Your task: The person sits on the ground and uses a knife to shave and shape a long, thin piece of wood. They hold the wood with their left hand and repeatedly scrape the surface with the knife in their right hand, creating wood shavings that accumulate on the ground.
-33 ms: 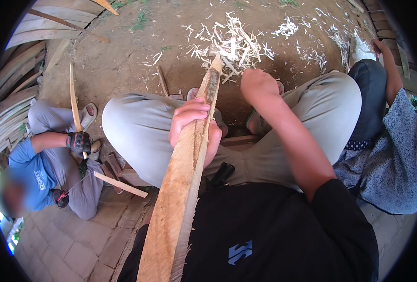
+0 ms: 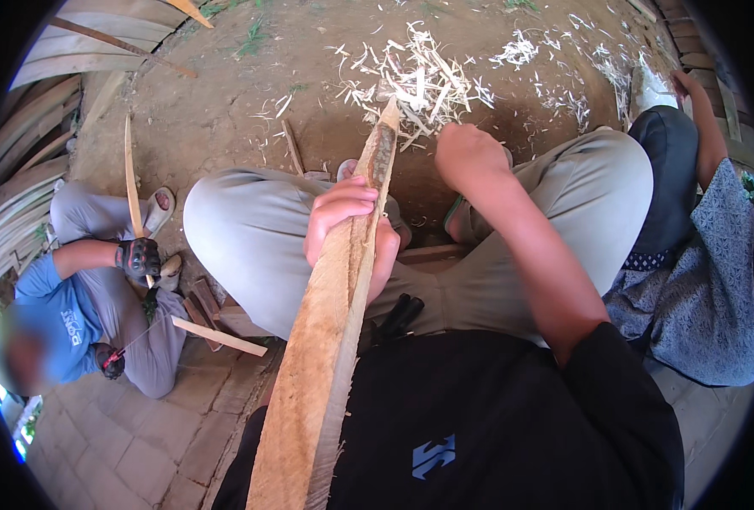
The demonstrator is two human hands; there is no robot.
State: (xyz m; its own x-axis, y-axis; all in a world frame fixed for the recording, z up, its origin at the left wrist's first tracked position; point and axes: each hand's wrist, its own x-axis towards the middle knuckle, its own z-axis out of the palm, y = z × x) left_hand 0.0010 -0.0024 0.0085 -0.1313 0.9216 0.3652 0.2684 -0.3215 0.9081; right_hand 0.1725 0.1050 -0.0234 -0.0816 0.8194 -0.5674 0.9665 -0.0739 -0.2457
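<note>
My left hand [image 2: 343,217] is wrapped around a long, rough-cut tapered piece of wood [image 2: 309,365]. Its broad end comes up against my black shirt and its narrow point reaches out over the ground; bark shows near the tip. To the right of that tip, my right hand [image 2: 472,157] is closed in a fist, apart from the wood; what it grips, if anything, is hidden. Pale wood shavings [image 2: 428,85] lie in a heap just past the point. A black handle-like object [image 2: 398,314] rests in my lap below my left hand.
On the left, a co-worker with gloved hands [image 2: 139,257] holds a thin curved wooden strip [image 2: 132,178]. Offcuts [image 2: 215,334] lie between us. Another person in a patterned garment [image 2: 700,297] sits close on my right. Slatted wood [image 2: 20,144] borders the left.
The co-worker's gloved hand and curved strip have shifted very slightly left. My hands and the wood look practically unchanged.
</note>
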